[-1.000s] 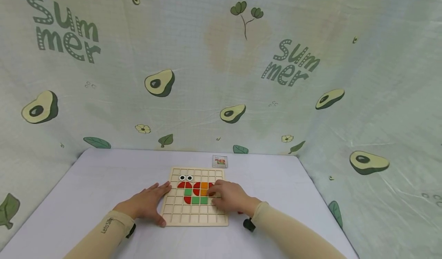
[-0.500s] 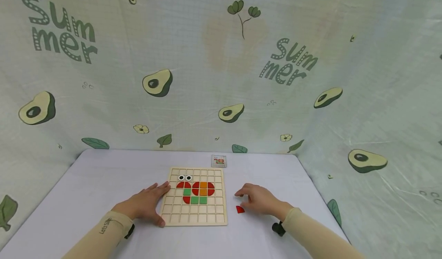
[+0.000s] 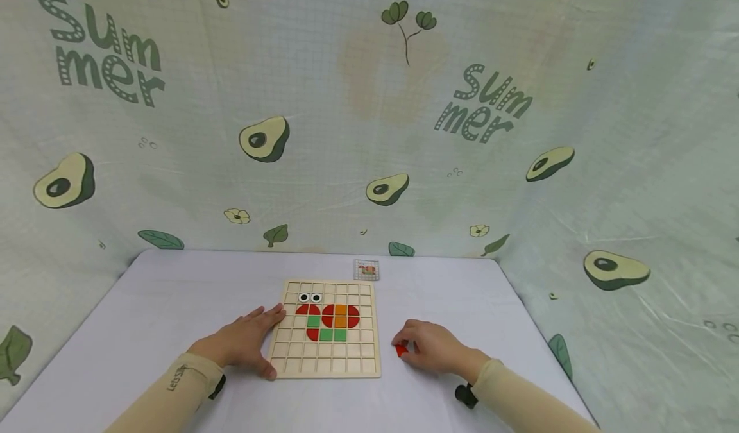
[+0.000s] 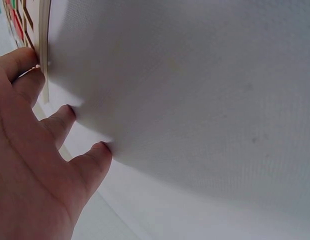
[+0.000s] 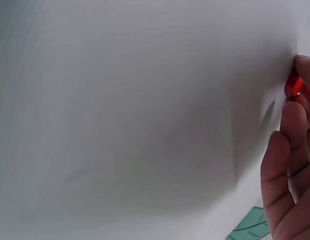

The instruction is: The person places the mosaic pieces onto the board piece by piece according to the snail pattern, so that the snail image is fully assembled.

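A wooden grid board (image 3: pixel 323 365) lies on the white table, with flat coloured pieces set in its cells. My left hand (image 3: pixel 245 342) rests at the board's left side with fingers spread, some fingertips touching its edge. The left wrist view shows that board edge (image 4: pixel 44 35) beside the fingers. To the right of the board, my right hand (image 3: pixel 437 348) pinches a red quarter-round piece (image 3: pixel 401 350) between thumb and fingers, low over the table. Part of the red piece (image 5: pixel 293 83) shows between the fingertips in the right wrist view.
On the board are two round eye pieces (image 3: pixel 310 297), several red rounded pieces (image 3: pixel 308 309), green squares (image 3: pixel 333 335) and orange squares (image 3: pixel 340 316). A small picture card (image 3: pixel 366 270) lies behind the board. A patterned cloth wall (image 3: pixel 323 221) rises behind the table.
My right hand has left the board and moved right to the red piece, which it now pinches. A red rounded piece shows uncovered at the orange squares' right. The left hand stays put.
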The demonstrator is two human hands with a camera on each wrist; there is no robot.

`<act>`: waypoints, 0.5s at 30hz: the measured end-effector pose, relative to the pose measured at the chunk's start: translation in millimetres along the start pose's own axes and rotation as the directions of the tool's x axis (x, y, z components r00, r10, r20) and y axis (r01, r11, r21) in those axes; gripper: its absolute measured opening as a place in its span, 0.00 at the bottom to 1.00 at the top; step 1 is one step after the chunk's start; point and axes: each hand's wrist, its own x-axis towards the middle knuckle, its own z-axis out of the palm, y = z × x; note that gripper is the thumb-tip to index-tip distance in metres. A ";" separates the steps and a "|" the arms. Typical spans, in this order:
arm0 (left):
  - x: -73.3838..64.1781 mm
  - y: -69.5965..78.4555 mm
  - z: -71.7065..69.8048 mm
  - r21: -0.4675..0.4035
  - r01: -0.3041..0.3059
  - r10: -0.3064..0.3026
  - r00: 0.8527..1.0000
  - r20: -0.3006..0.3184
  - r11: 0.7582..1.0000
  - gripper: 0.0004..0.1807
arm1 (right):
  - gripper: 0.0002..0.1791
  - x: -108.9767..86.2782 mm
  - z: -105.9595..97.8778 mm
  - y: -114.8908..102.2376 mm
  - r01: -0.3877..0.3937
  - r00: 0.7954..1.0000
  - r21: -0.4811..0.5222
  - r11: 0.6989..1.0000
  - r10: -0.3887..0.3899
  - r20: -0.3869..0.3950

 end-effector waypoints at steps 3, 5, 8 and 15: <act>-0.6 0.7 -0.4 0.000 0.000 0.000 1.000 0.002 1.000 0.67 | 0.12 1.1 0.3 0.4 -0.012 1.000 -0.012 1.000 0.012 -0.012; -1.0 1.1 -0.8 0.001 -0.002 0.002 1.000 0.003 1.000 0.67 | 0.11 1.4 0.8 1.2 -0.016 1.000 -0.017 1.000 0.015 -0.019; -0.9 1.1 -0.8 0.002 -0.003 0.003 1.000 0.005 1.000 0.67 | 0.12 1.6 1.9 2.6 -0.021 0.999 -0.021 1.000 0.020 -0.027; -0.1 -0.2 0.2 0.001 -0.004 0.004 1.000 0.005 1.000 0.67 | 0.13 0.4 3.1 2.0 -0.039 0.999 -0.018 0.999 0.039 -0.036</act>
